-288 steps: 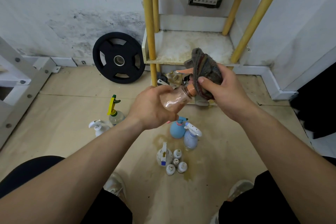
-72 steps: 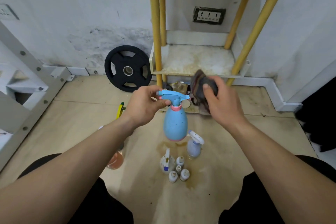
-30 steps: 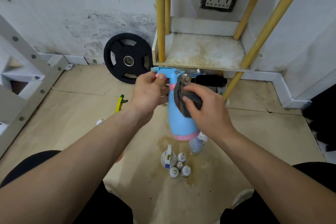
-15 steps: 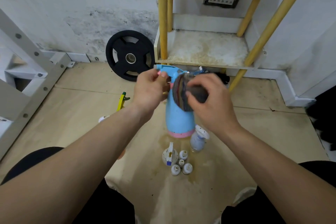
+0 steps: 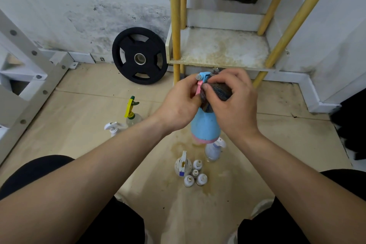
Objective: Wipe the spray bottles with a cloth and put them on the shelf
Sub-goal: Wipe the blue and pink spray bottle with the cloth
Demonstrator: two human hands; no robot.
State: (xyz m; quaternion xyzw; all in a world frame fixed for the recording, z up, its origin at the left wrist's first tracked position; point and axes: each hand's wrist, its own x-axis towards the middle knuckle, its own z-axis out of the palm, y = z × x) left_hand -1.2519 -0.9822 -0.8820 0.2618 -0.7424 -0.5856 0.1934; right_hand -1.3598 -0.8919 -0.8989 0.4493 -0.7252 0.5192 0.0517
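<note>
Mid-wipe: left hand [image 5: 178,105] gripped the blue spray bottle [image 5: 205,127] near its trigger, above the floor. Right hand [image 5: 233,109] fingers clutched the cloth [image 5: 219,90] against its neck. Other bottles [image 5: 183,166] sat on the floor, none seen on the shelf [image 5: 223,49]; most work likely remained.

The cloth [image 5: 219,91] went up to the head of the blue spray bottle [image 5: 205,125]

The bottle left the floor [image 5: 99,105] — the left hand [image 5: 178,105], which earlier held a clear bottle with an orange cap, took it by the trigger head. The right hand [image 5: 233,105] brought the cloth from apart onto the blue body, then up to the neck, beside the pink trigger [image 5: 199,88].
</note>
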